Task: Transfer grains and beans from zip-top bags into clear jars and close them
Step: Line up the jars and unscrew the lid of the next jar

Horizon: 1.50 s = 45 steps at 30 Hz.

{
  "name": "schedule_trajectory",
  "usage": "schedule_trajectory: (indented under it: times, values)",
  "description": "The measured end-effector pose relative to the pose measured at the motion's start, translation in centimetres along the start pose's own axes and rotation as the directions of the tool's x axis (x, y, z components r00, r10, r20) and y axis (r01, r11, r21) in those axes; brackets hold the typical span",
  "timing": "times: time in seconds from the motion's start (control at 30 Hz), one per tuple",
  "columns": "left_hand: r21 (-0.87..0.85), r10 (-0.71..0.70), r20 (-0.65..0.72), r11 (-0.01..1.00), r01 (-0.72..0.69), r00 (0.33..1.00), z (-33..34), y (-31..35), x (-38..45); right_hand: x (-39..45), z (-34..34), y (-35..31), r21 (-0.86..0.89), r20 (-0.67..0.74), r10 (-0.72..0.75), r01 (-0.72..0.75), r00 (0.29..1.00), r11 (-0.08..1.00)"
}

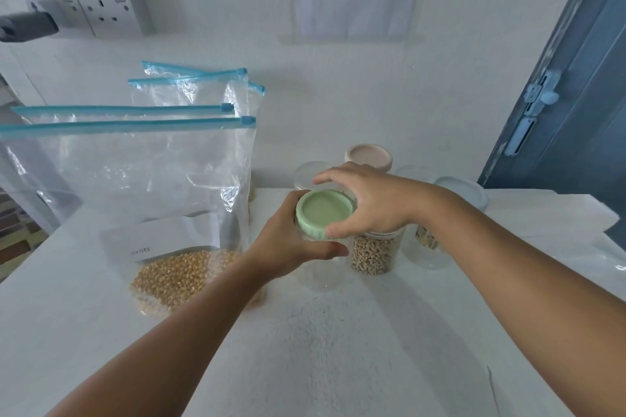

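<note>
At centre of a white bench [338, 332], right hand [369, 200] fingers [333, 176] curl round a green lid [323, 215] while the left hand [291, 240] grips the clear jar [320, 276] beneath. Judging by this, the lid is being unscrewed or tightened; either needs a steady twist. Left, a bag [169, 213] of yellow kernels shows a label ending "ents".

Left hand [291, 240] grips clear jar [320, 276]; right hand [369, 200] holds green lid [321, 213].
</note>
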<state>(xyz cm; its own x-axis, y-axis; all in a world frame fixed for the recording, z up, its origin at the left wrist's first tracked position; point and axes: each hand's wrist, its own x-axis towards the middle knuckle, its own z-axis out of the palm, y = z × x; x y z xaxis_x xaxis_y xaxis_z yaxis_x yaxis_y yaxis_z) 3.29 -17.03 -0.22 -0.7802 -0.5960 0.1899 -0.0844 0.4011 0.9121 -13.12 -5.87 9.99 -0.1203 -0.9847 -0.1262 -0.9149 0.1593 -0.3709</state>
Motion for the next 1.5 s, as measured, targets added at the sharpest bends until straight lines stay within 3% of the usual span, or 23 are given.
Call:
schedule_trajectory:
  times: [0.1, 0.17, 0.3, 0.4, 0.57, 0.7, 0.8, 0.93, 1.03, 1.3, 1.5]
  values:
    - [0.021, 0.002, 0.018, 1.000, -0.003, 1.000, -0.1, -0.1, 0.1, 0.1, 0.4, -0.5, -0.064, -0.053, 0.113, -0.116, 0.992, 0.991]
    - [0.020, 0.002, 0.021, 1.000, -0.002, 1.000, -0.2, -0.2, 0.2, 0.2, 1.0, -0.7, -0.093, -0.087, 0.082, -0.090, 0.993, 0.992]
    - [0.022, 0.013, 0.015, 1.000, -0.014, 1.000, -0.2, -0.2, 0.1, 0.3, 0.6, -0.4, -0.057, -0.023, 0.013, -0.014, 1.000, 0.998]
    - [0.039, 0.017, 0.020, 0.999, -0.018, 1.000, -0.1, -0.2, 0.2, 0.0, 0.5, -0.4, -0.051, 0.006, 0.055, -0.055, 0.998, 0.997]
    - [0.048, 0.012, 0.019, 0.999, -0.013, 1.000, -0.3, -0.5, 0.3, 0.1, 1.5, -1.3, -0.085, -0.084, 0.103, -0.110, 0.991, 0.990]
    - [0.054, 0.011, 0.018, 0.998, -0.012, 1.000, -0.3, -0.7, 0.5, 0.2, 1.0, -1.2, -0.050, -0.012, 0.048, -0.049, 0.999, 0.998]
    - [0.058, 0.002, 0.028, 0.998, -0.004, 1.000, -0.3, -0.6, 0.4, -0.2, 0.7, -1.4, -0.027, 0.030, 0.094, -0.093, 0.995, 0.995]
    - [0.095, 0.015, 0.078, 0.995, -0.022, 0.997, -0.4, -0.8, 0.9, -0.3, 1.5, -1.8, -0.111, -0.087, 0.151, -0.160, 0.985, 0.981]
    - [0.098, 0.012, 0.077, 0.995, -0.020, 0.997, -0.4, -1.0, 1.0, -0.1, 1.8, -1.8, -0.078, -0.122, 0.116, -0.126, 0.986, 0.989]
    - [0.065, 0.043, 0.079, 0.997, -0.048, 0.996, -0.1, -0.6, 0.8, 0.5, 0.3, -1.1, -0.013, -0.043, -0.045, 0.044, 0.998, 0.999]
    - [0.077, 0.027, 0.075, 0.996, -0.033, 0.997, -0.2, -0.5, 0.6, -0.3, -0.4, -0.1, 0.095, -0.139, -0.070, 0.084, 0.988, 0.992]
